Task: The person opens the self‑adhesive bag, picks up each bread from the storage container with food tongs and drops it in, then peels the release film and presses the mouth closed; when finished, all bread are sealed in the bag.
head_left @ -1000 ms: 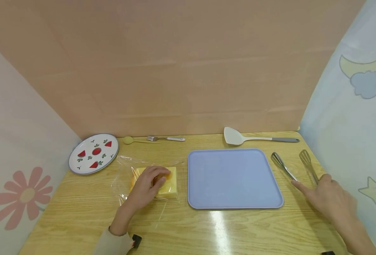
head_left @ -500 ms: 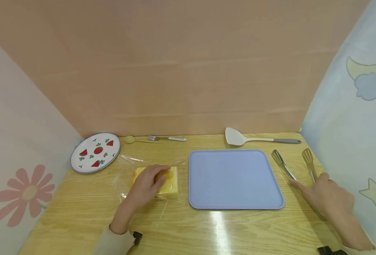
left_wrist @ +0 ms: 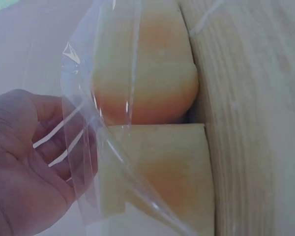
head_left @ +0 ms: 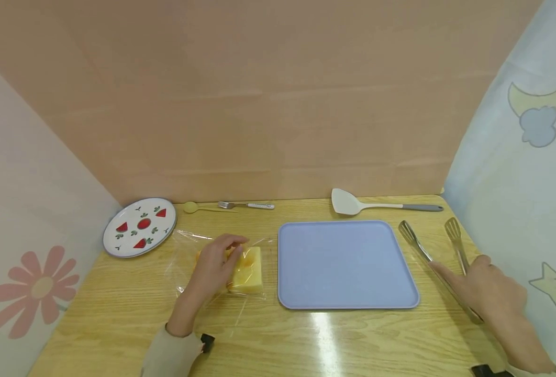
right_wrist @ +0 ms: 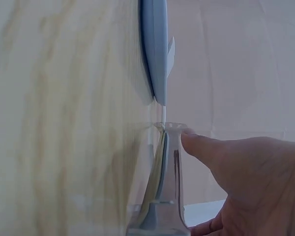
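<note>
Two pieces of yellow bread (left_wrist: 160, 182) with browned patches lie in a clear plastic bag (head_left: 182, 250), left of the tray. Over the bag rests my left hand (head_left: 213, 266); its fingers are loosely bent, and in the left wrist view some show through the film. A space stays between thumb and fingers, with no bread in it. At the right, metal tongs (head_left: 419, 246) with slotted ends lie spread on the table, heads pointing away. My right hand (head_left: 489, 290) holds them, thumb on the left arm and fingers at the right arm; the fingers are partly hidden.
A blue tray (head_left: 346, 264) lies mid-table. Behind it is a white spatula (head_left: 346, 201) with a grey handle end. A fork (head_left: 247, 204), a yellow spoon (head_left: 190, 207) and a watermelon-patterned plate (head_left: 153, 209) line the back left. Walls (head_left: 278, 131) enclose the back and sides.
My left hand has lifted slightly and drawn back to the left, so more bread shows. My right hand has shifted a little on the tongs, whose near end now shows below it.
</note>
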A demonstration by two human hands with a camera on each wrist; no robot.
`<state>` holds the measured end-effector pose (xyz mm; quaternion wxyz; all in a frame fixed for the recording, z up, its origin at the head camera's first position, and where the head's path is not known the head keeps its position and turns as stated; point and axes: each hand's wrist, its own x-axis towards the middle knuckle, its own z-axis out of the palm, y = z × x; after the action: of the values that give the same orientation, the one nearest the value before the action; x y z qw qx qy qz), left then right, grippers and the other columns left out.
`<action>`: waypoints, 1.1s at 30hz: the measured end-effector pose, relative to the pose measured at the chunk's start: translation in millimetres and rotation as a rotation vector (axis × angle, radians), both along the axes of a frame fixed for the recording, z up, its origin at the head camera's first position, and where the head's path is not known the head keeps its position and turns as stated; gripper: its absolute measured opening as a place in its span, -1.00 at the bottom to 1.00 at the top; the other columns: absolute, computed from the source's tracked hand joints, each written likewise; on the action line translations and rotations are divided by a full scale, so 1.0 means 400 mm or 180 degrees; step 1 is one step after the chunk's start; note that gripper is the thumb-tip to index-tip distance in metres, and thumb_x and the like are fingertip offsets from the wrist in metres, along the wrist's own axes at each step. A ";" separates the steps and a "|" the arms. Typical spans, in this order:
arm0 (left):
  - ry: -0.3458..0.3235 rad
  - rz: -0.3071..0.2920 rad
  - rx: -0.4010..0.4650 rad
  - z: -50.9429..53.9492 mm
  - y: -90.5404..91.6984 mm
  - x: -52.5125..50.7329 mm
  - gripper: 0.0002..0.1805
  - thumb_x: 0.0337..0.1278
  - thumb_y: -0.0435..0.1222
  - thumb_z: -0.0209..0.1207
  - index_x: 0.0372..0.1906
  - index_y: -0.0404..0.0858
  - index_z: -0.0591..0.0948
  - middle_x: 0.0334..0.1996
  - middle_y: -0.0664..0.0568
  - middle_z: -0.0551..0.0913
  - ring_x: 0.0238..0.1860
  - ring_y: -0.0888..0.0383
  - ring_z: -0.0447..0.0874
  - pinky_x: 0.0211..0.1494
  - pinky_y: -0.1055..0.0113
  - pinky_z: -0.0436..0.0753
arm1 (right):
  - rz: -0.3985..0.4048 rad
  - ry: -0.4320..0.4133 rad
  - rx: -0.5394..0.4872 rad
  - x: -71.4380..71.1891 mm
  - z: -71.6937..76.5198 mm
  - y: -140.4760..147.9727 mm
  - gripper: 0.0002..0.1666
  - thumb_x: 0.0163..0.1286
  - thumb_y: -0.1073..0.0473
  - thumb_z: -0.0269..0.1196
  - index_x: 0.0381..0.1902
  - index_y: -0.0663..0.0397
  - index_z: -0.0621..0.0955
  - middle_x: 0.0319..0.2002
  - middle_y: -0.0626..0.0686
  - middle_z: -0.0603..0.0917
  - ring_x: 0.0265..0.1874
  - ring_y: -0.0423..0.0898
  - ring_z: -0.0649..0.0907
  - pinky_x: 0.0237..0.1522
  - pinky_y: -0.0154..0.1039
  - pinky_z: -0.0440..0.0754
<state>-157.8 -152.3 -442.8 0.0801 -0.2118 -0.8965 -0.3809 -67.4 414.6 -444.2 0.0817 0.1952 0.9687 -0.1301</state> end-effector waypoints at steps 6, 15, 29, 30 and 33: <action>0.0123 0.0116 -0.0018 -0.005 0.013 -0.022 -0.80 0.57 -0.42 0.31 0.13 -0.37 0.80 0.10 -0.24 0.83 0.20 -0.28 0.77 0.30 -0.25 0.71 | 0.0037 0.0370 0.0105 0.009 0.008 -0.005 0.26 0.52 -0.68 0.08 0.05 0.64 0.37 -0.30 0.55 0.63 -0.46 0.43 0.68 -0.59 0.12 0.46; -0.0268 0.0018 -0.0503 -0.057 0.011 -0.045 -0.65 0.65 -0.27 0.28 0.30 -0.37 0.73 0.22 -0.23 0.80 0.28 -0.28 0.75 0.39 -0.22 0.69 | 0.0201 0.0911 -0.0008 0.009 0.017 -0.030 0.15 0.60 -0.53 0.17 0.37 0.57 0.39 -0.22 0.37 0.76 -0.39 0.30 0.75 -0.61 -0.07 0.41; -0.0306 0.0269 -0.0447 -0.054 0.011 -0.038 -0.79 0.65 -0.27 0.28 0.09 -0.31 0.80 0.03 -0.19 0.85 -0.09 -0.09 0.80 0.18 -0.15 0.79 | 0.0365 0.1366 -0.0126 0.018 0.023 -0.103 -0.13 0.59 -0.38 0.29 0.33 0.32 0.54 -0.18 0.18 0.81 -0.34 0.09 0.77 -0.53 -0.11 0.46; -0.0305 0.0287 -0.0416 -0.052 0.010 -0.037 -0.81 0.65 -0.28 0.28 0.07 -0.30 0.80 0.00 -0.18 0.85 -0.15 -0.05 0.78 0.13 -0.13 0.80 | 0.0386 0.1393 -0.0130 0.019 0.023 -0.108 -0.15 0.59 -0.37 0.30 0.31 0.32 0.54 -0.19 0.16 0.81 -0.36 0.05 0.76 -0.54 -0.12 0.46; -0.0252 0.0349 -0.0305 -0.048 0.005 -0.037 -0.83 0.66 -0.29 0.26 0.02 -0.29 0.78 -0.09 -0.12 0.84 -0.27 0.05 0.71 -0.05 -0.03 0.80 | 0.0437 0.1483 -0.0177 0.021 0.022 -0.125 -0.19 0.57 -0.34 0.34 0.30 0.30 0.54 -0.21 0.12 0.81 -0.40 -0.06 0.74 -0.55 -0.17 0.45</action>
<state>-172.5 -150.1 -462.1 0.0552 -0.1508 -0.9263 -0.3407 -58.8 364.5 -435.3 -0.1300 0.0914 0.9684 -0.1925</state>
